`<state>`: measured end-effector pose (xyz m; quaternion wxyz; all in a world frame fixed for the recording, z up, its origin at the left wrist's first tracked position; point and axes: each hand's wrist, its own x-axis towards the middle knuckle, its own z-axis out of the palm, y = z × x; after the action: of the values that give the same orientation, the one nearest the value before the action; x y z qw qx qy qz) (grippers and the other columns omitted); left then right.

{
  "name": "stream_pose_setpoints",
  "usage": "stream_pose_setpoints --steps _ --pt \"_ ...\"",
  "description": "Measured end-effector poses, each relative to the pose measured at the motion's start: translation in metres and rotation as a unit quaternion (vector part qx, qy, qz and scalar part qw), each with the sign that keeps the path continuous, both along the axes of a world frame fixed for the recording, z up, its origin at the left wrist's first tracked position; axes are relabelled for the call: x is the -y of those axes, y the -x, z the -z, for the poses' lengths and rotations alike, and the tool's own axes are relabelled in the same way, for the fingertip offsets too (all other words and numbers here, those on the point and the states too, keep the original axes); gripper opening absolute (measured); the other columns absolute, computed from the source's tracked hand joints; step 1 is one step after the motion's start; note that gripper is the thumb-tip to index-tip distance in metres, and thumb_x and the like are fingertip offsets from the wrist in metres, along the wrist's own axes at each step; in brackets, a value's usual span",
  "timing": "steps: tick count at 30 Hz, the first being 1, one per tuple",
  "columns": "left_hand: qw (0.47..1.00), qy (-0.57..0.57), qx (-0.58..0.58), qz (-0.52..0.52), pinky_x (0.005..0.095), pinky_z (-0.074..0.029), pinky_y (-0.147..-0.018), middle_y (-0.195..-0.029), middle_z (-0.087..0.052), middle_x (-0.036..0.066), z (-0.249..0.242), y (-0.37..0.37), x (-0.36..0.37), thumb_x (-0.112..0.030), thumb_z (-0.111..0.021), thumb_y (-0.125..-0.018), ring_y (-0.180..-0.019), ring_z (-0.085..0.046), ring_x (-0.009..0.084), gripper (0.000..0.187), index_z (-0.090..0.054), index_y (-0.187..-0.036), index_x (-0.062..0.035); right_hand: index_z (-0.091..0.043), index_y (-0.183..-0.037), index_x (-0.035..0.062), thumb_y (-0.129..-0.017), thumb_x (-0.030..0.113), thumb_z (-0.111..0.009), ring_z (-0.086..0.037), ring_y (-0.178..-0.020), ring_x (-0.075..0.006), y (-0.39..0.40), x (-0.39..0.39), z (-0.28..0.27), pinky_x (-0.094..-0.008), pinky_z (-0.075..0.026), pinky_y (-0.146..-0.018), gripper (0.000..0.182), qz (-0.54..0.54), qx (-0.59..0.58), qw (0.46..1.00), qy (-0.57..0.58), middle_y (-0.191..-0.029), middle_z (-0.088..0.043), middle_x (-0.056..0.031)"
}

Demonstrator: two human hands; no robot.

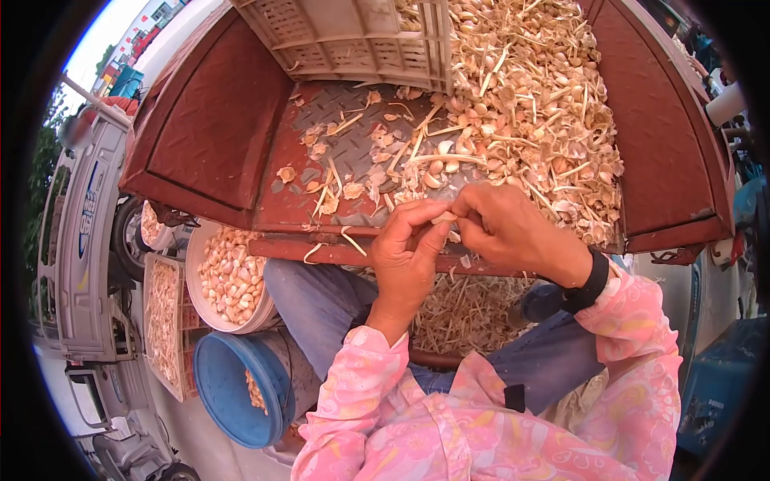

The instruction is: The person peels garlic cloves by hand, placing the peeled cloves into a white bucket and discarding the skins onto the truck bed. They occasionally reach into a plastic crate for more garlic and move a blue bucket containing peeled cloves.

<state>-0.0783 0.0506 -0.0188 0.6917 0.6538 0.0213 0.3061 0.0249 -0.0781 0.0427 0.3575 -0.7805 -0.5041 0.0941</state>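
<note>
Hands [453, 236] apparently pinching garlic clove [443, 217].

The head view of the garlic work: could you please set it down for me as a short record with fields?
Left hand: pinches a small pale garlic clove at the fingertips.
Right hand: grip on the same clove; black wristband.
Work surface: red metal tread-plate bed, strewn with a heap of loose garlic cloves, skins and stalks.
Crate: beige slotted plastic crate at the top.
Below left: white round bowl of peeled cloves; blue plastic bucket.
</note>
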Motion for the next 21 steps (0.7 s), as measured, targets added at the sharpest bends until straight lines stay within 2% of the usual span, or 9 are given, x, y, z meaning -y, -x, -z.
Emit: stream_pose_setpoints --steps 3,5,8,12,13,15,19,20,21 --pt "1.000 -0.024 -0.012 -0.001 0.0261 -0.046 -0.086 -0.107 -0.060 0.010 0.003 0.004 0.003 0.004 -0.061 -0.084 -0.097 -0.059 0.0153 0.023 -0.056 -0.107 0.0016 -0.053 -0.076 0.0026 -0.076 0.018 -0.055 -0.056 -0.063 -0.0374 0.001 0.000 0.001 -0.0431 -0.043 -0.056 0.015 -0.006 0.048 0.999 0.015 -0.064 -0.056 -0.0170" --pt "0.993 0.109 -0.019 0.046 0.0276 -0.047 -0.088 -0.107 -0.059 0.011 -0.003 0.012 0.007 0.004 -0.060 -0.084 -0.098 -0.059 0.0171 0.024 -0.056 -0.107 0.0018 -0.054 -0.074 0.0027 -0.076 0.021 -0.056 -0.055 -0.060 -0.0359 -0.002 0.000 -0.006 -0.0416 -0.043 -0.055 0.019 -0.037 0.018 0.999 0.027 -0.060 -0.054 -0.0160" --pt "0.946 0.306 -0.033 0.101 0.0277 -0.050 -0.086 -0.106 -0.059 0.011 -0.009 0.015 0.007 0.002 -0.058 -0.086 -0.100 -0.060 0.0198 0.024 -0.055 -0.109 0.0020 -0.055 -0.075 0.0017 -0.079 0.021 -0.056 -0.055 -0.058 -0.0335 -0.021 0.001 -0.015 -0.0403 -0.042 -0.054 0.020 -0.072 -0.188 0.973 0.114 -0.059 -0.053 -0.0157" --pt "0.867 0.473 -0.072 0.142 0.0299 -0.055 -0.084 -0.107 -0.058 0.015 -0.010 0.020 -0.009 0.002 -0.057 -0.086 -0.100 -0.061 0.0264 0.023 -0.054 -0.109 0.0016 -0.055 -0.078 -0.0001 -0.083 0.016 -0.055 -0.056 -0.064 -0.0335 -0.041 -0.010 0.006 -0.0412 -0.042 -0.059 0.017 0.070 -0.053 0.995 0.047 -0.067 -0.055 -0.0170" --pt "0.850 0.495 -0.066 0.165 0.0291 -0.055 -0.083 -0.106 -0.058 0.015 -0.012 0.023 -0.011 0.002 -0.057 -0.086 -0.100 -0.061 0.0268 0.024 -0.054 -0.110 0.0018 -0.056 -0.085 0.0012 -0.082 0.016 -0.056 -0.058 -0.068 -0.0350 -0.058 -0.018 0.019 -0.0427 -0.044 -0.063 0.015 0.043 0.108 0.993 0.019 -0.071 -0.057 -0.0178" --pt "0.818 0.532 -0.055 0.214 0.0276 -0.056 -0.080 -0.105 -0.058 0.015 -0.027 0.026 -0.016 0.002 -0.056 -0.086 -0.099 -0.062 0.0275 0.025 -0.053 -0.111 0.0022 -0.055 -0.093 0.0031 -0.084 0.017 -0.056 -0.058 -0.074 -0.0356 -0.068 -0.026 0.029 -0.0427 -0.045 -0.066 0.017 0.017 0.163 0.983 0.088 -0.077 -0.058 -0.0166" --pt "0.776 0.497 -0.008 0.389 0.0326 -0.056 -0.077 -0.101 -0.057 0.022 -0.099 0.066 -0.001 0.002 -0.059 -0.084 -0.093 -0.063 0.0327 0.021 -0.056 -0.105 0.0054 -0.052 -0.096 0.0033 -0.086 0.019 -0.055 -0.058 -0.077 -0.0361 -0.074 -0.040 0.038 -0.0433 -0.046 -0.068 0.019 -0.008 0.236 0.952 0.193 -0.079 -0.056 -0.0167" --pt "0.759 0.476 0.012 0.443 0.0354 -0.052 -0.076 -0.098 -0.056 0.025 -0.120 0.075 0.004 -0.002 -0.060 -0.085 -0.090 -0.062 0.0334 0.013 -0.058 -0.095 0.0071 -0.052 -0.096 0.0029 -0.086 0.019 -0.054 -0.058 -0.077 -0.0362 -0.073 -0.041 0.039 -0.0432 -0.046 -0.068 0.019 -0.008 0.243 0.945 0.217 -0.078 -0.056 -0.0170" --pt "0.762 0.382 0.106 0.512 0.0368 -0.047 -0.074 -0.093 -0.054 0.024 -0.121 0.071 0.006 -0.007 -0.057 -0.089 -0.085 -0.059 0.0335 0.015 -0.056 -0.086 0.0077 -0.051 -0.097 0.0022 -0.088 0.019 -0.053 -0.058 -0.078 -0.0355 -0.071 -0.038 0.040 -0.0427 -0.046 -0.068 0.019 -0.007 0.249 0.943 0.218 -0.079 -0.057 -0.0175"
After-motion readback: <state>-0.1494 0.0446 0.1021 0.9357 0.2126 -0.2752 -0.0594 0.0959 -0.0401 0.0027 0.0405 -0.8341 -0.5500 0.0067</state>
